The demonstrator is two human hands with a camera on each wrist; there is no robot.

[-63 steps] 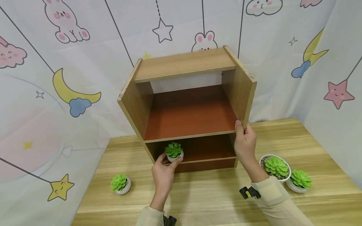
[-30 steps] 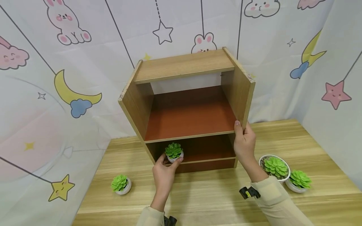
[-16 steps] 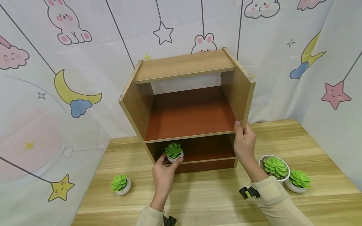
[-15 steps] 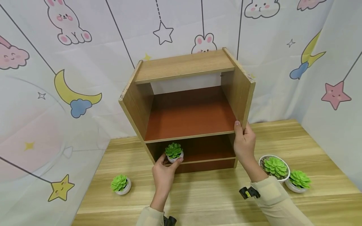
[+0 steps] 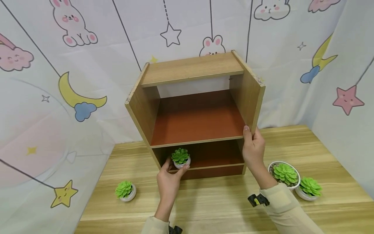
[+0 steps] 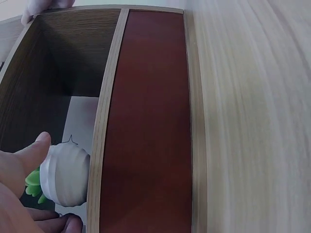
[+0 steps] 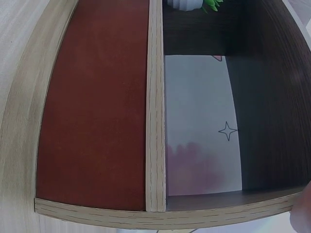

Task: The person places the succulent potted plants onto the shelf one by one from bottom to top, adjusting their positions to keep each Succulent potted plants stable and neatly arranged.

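Observation:
A small green succulent in a white pot (image 5: pixel 181 159) stands at the left end of the lower compartment of a wooden shelf unit (image 5: pixel 198 113). My left hand (image 5: pixel 168 183) is around the pot, thumb on the near side and fingers to the left. In the left wrist view the pot (image 6: pixel 65 174) rests against the shelf board's edge, with a gap between it and the lower fingers (image 6: pixel 73 224). My right hand (image 5: pixel 253 149) grips the unit's right side panel, thumb on the inner face. In the right wrist view only a fingertip (image 7: pixel 302 213) shows at the panel edge.
Another potted succulent (image 5: pixel 125 190) stands on the wooden table (image 5: pixel 210 204) at the left. To the right, a larger bowl with a succulent (image 5: pixel 284 175) stands beside a smaller potted one (image 5: pixel 309 188). A patterned white curtain (image 5: pixel 187 19) hangs behind the unit.
My left fingers have loosened from the pot, with thumb and fingers now slightly apart from it. The succulent stays in the lower compartment. My right hand keeps its grip on the side panel.

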